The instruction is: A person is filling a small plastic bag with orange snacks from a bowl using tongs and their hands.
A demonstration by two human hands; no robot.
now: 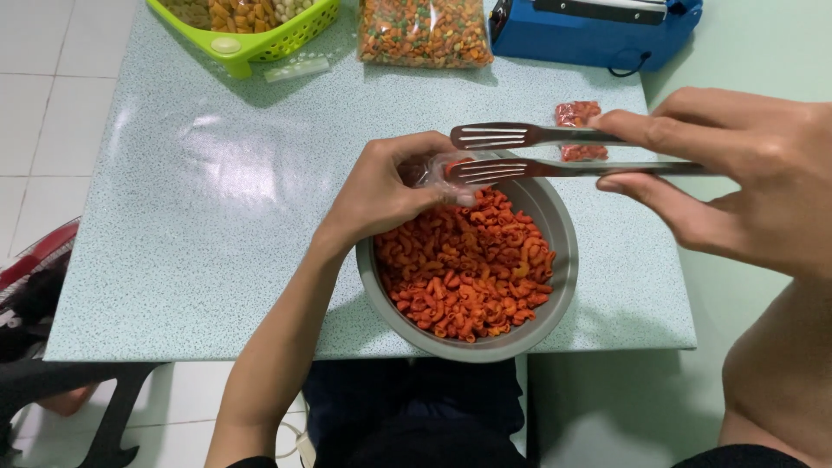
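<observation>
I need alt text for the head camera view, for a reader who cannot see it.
A left hand holds a small clear bag above a grey bowl of orange-red curled snacks, and a right hand holds metal tongs at it.

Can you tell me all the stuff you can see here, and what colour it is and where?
bowl: one, grey, table's near edge
pasta pieces: many, orange-red, in the bowl
tongs: one pair, metal, over the bowl
small bag: one, clear, at the bowl's rim
filled packets: two, red, right of the bowl
basket: one, green, far left
big snack bag: one, clear, far middle
machine: one, blue, far right
table: one, pale speckled
left hand: holds the small bag
right hand: holds the tongs
</observation>
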